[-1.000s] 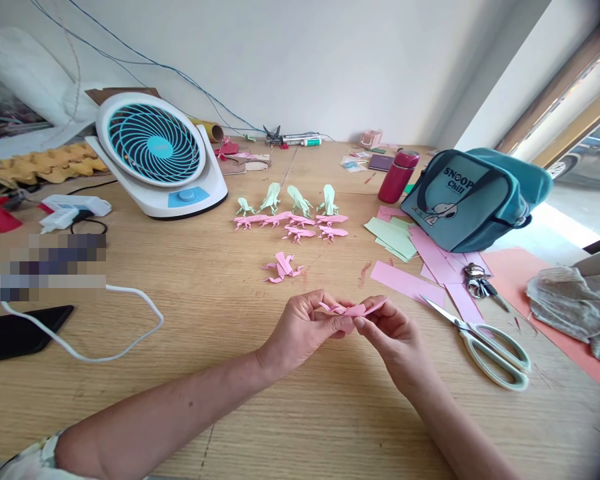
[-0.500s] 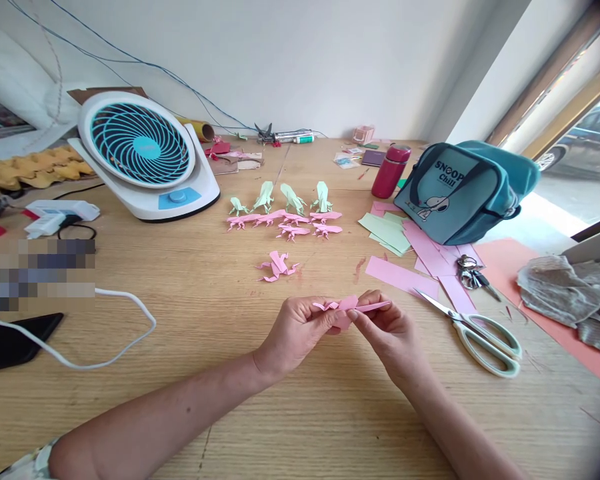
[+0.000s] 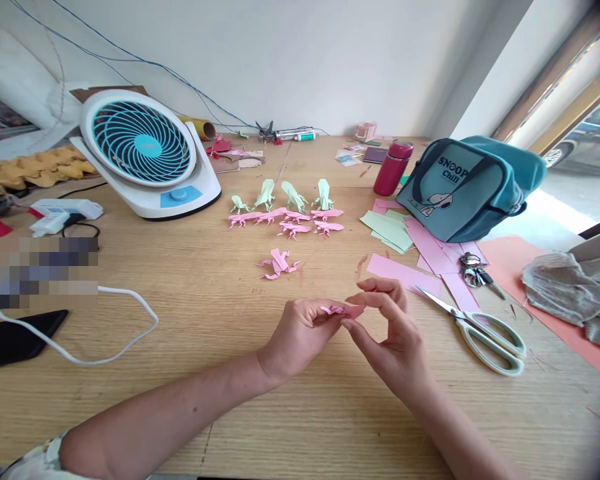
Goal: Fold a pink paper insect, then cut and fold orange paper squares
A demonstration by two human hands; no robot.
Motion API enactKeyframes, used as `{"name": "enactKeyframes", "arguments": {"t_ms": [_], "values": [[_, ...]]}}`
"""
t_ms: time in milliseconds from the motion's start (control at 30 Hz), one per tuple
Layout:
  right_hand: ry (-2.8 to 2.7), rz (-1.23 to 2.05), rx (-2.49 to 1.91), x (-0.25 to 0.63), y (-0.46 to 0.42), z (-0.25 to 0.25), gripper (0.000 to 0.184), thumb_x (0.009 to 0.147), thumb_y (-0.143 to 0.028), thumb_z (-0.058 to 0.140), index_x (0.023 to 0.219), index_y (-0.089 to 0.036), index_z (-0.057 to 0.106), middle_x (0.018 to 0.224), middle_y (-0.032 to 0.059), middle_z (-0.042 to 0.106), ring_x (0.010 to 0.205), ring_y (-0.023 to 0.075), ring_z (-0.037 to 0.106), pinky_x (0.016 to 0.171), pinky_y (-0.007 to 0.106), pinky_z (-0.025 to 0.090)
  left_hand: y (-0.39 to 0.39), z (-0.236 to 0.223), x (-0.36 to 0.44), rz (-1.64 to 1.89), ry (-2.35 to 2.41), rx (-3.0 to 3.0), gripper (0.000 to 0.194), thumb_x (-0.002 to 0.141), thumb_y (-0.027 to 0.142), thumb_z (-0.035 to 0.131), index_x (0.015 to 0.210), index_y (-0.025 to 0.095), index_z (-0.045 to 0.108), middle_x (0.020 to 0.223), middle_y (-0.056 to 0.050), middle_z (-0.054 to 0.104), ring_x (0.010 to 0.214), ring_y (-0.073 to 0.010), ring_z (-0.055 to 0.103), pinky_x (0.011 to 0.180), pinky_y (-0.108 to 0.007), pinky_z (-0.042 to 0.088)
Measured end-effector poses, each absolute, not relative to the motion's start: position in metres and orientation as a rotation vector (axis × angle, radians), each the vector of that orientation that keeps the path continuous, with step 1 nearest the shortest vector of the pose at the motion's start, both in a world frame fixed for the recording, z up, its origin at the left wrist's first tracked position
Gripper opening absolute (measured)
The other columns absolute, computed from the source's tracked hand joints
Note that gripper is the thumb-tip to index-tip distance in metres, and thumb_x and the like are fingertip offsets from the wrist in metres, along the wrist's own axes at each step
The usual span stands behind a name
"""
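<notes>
A small piece of folded pink paper (image 3: 354, 311) is pinched in my left hand (image 3: 300, 333), with narrow creased points showing above the thumb. My right hand (image 3: 393, 333) is just to its right, fingers curved and spread apart. The right thumb tip is at the paper's lower edge, and I cannot make out whether it presses on it. On the table beyond my hands lies a pink origami frog (image 3: 279, 264). Farther back stand several pink origami figures (image 3: 294, 229) in rows, with several pale green origami figures (image 3: 293, 196) behind them.
Scissors (image 3: 480, 333) lie right of my right hand, near keys (image 3: 475, 272) and pink paper strips (image 3: 400, 273). Green paper sheets (image 3: 387, 230), a red flask (image 3: 393, 170) and a teal bag (image 3: 460, 190) are behind. A fan (image 3: 180, 195) and white cable (image 3: 150, 327) are left.
My right hand has loosened its pinch and its fingers have spread and lifted. The paper has turned in my left hand, and its long right-hand point no longer shows.
</notes>
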State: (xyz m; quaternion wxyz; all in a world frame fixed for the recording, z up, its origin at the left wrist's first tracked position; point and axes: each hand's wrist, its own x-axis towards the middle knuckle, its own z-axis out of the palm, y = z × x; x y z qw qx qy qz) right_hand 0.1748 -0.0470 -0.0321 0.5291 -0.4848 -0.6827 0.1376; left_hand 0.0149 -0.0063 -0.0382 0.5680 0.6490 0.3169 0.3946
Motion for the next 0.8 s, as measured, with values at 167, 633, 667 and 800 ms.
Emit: {"name": "enactKeyframes", "arguments": {"t_ms": [167,633,667,800], "values": [[-1.759,0.224,-1.159,0.1729,-0.0483,-0.0281,0.014,0.086,-0.015,0.067,0.095,-0.025,0.067,0.119,0.0084,0.057,0.112,0.0257,0.054,0.091,0.044,0.042,-0.0089,-0.0355,0.0152,0.884,0.771,1.724,0.022,0.09,0.019,0.061,0.105,0.018,0.077,0.095,-0.003,0.078,0.092,-0.0204,0.073,0.08,-0.026,0.056],[-1.79,0.318,-1.14,0.1731,-0.0483,-0.0285,0.014,0.088,-0.011,0.063,0.087,-0.025,0.066,0.12,0.0069,0.059,0.107,0.0247,0.057,0.089,0.046,0.044,-0.0108,-0.0348,0.0145,0.838,0.835,1.84,0.051,0.09,0.022,0.061,0.14,0.021,0.051,0.1,0.001,0.077,0.095,-0.017,0.074,0.079,-0.02,0.056],[-1.808,0.291,-1.138,0.1733,-0.0484,-0.0284,0.015,0.088,-0.01,0.062,0.087,-0.025,0.066,0.12,0.0068,0.06,0.106,0.0245,0.057,0.088,0.046,0.044,-0.011,-0.0345,0.0147,0.841,0.836,1.841,0.051,0.09,0.021,0.06,0.14,0.021,0.051,0.099,0.001,0.077,0.095,-0.0166,0.074,0.078,-0.02,0.056],[-1.852,0.207,-1.128,0.174,-0.0491,-0.0277,0.014,0.09,-0.012,0.062,0.09,-0.025,0.066,0.123,0.0073,0.06,0.106,0.0246,0.057,0.088,0.046,0.043,-0.011,-0.0359,0.015,0.841,0.849,1.85,0.052,0.089,0.019,0.06,0.14,0.019,0.05,0.094,0.001,0.077,0.086,-0.0143,0.074,0.076,-0.019,0.056]]}}
